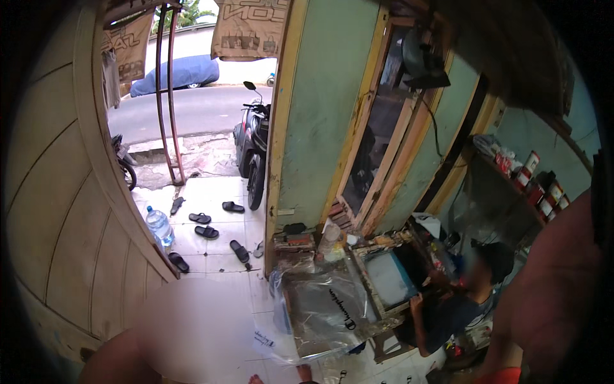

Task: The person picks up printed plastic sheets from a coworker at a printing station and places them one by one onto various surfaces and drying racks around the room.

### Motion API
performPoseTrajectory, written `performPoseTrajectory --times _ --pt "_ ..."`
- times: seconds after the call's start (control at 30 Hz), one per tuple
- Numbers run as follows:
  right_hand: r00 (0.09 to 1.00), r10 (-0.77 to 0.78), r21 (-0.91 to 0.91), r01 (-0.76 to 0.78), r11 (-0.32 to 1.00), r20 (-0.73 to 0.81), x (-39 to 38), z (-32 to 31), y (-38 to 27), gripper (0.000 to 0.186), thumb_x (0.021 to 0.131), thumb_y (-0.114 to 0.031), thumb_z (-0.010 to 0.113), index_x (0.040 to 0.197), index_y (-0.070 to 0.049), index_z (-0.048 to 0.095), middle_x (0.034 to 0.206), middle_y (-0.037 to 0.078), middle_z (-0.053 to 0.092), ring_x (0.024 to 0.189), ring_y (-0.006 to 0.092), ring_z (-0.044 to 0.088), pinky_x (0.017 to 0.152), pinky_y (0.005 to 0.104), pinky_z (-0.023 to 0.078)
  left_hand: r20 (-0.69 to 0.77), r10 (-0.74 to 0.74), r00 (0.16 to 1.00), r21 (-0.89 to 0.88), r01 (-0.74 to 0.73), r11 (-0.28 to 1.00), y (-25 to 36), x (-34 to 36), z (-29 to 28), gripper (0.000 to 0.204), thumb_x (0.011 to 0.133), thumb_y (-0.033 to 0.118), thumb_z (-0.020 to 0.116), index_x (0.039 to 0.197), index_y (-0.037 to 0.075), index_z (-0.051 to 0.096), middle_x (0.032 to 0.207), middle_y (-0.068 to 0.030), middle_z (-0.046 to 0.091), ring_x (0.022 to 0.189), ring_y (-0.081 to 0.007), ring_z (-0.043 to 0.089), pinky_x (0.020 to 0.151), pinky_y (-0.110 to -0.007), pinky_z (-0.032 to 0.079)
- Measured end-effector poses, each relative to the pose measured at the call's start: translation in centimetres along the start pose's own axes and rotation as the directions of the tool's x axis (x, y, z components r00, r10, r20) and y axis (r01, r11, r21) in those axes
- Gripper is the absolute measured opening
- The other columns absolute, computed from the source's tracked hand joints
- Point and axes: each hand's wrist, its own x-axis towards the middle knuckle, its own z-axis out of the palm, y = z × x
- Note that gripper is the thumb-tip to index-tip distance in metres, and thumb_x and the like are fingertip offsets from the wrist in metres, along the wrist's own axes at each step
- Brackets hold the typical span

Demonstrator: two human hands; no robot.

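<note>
At the right edge a large blurred stretch of bare skin [553,288] rises close to the camera, seemingly my right arm; its fingers cannot be made out. Low on the left, another bare arm [115,360], probably my left, runs up to a pale smeared oval [192,323] that hides any hand. I see nothing held in either. Between them stands a low worktable covered with a see-through plastic sheet [320,307] bearing dark lettering. Beyond it, a co-worker [448,313] in dark clothes and cap has a hand [417,304] at a framed panel [387,281].
Several black sandals [206,232] lie on the white tiles by the open doorway, beside a large water bottle [160,225]. A motorbike [254,144] is parked outside. A fan [422,61] hangs on the green wall. Tins [529,169] line a shelf at right.
</note>
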Motion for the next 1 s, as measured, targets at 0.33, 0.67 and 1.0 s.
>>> performPoseTrajectory --times 0.33,0.67,1.0 --pt "0.976 -0.151 0.204 0.182 0.962 -0.155 -14.0 -6.2 3.6 0.057 0.098 -0.038 0.051 0.135 0.003 0.04 0.135 0.02 0.046 0.125 0.0329 0.046 0.109 0.0433 0.034 -0.157 0.024 0.987 0.123 -0.005 0.992 1.7 -3.0 3.7 0.022 0.09 0.014 0.043 0.097 0.003 0.06 0.09 -0.01 0.063 0.089 -0.023 0.061 0.085 -0.033 0.045" --pt "0.288 0.927 -0.137 -0.935 0.326 0.24 -60.0 -10.6 9.9 0.044 0.096 -0.014 0.059 0.131 0.007 0.044 0.129 0.02 0.053 0.122 0.0281 0.052 0.103 0.0377 0.039 0.775 -0.48 0.412 0.268 0.474 0.839 -14.8 -46.2 20.5 0.033 0.091 0.024 0.061 0.075 -0.005 0.061 0.061 -0.0137 0.061 0.054 -0.0232 0.059 0.054 -0.038 0.046" --pt "-0.577 0.73 -0.776 -0.622 -0.104 0.365 -84.3 -31.4 -1.8 0.04 0.078 -0.032 0.077 0.101 -0.002 0.065 0.093 0.018 0.07 0.086 0.0307 0.07 0.074 0.0408 0.056 0.432 -0.863 -0.264 0.747 0.64 0.178 -17.2 -63.7 25.5 0.037 0.085 0.035 0.072 0.101 0.001 0.069 0.079 -0.0099 0.071 0.061 -0.0183 0.069 0.058 -0.03 0.056"
